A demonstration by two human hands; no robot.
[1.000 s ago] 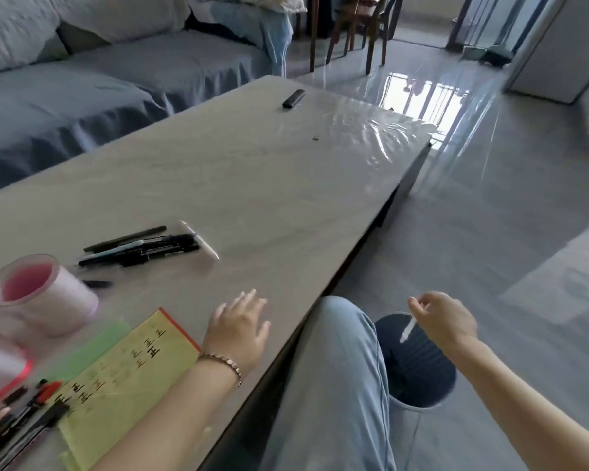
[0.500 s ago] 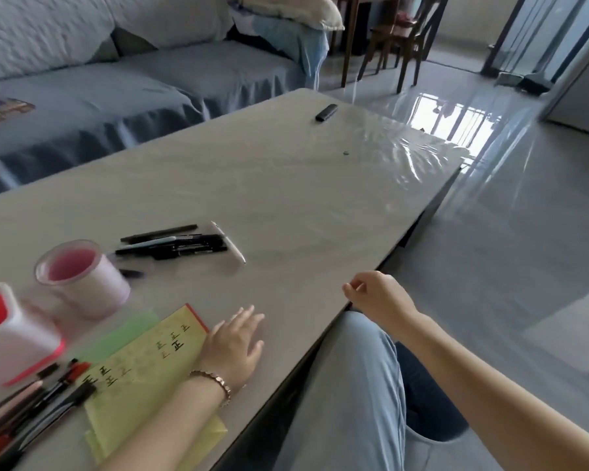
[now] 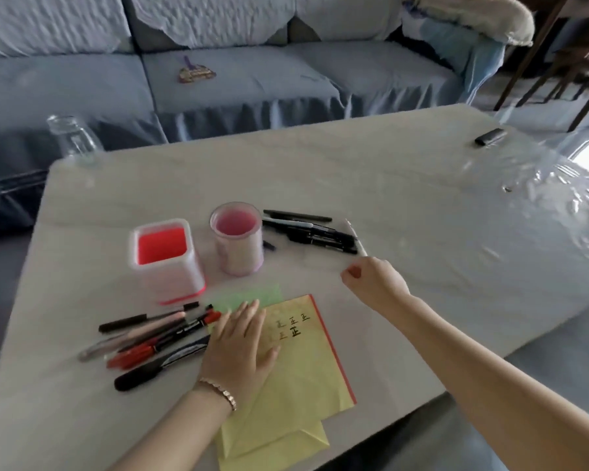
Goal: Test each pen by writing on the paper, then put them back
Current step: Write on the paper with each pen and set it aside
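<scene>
With the left hand (image 3: 238,345) flat on the yellow paper (image 3: 303,368) and the right hand (image 3: 374,283) curled, apparently empty, beyond the paper beside the white pen (image 3: 357,237), a hasty pinch may roll that pen or scatter the adjacent black pens (image 3: 313,232).

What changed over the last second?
The right hand moved from over the dark bin beside the pale grey table, where it held a small white piece, to above the table, fingers curled beside the thin white pen. The left hand stayed flat on the yellow paper.
</scene>
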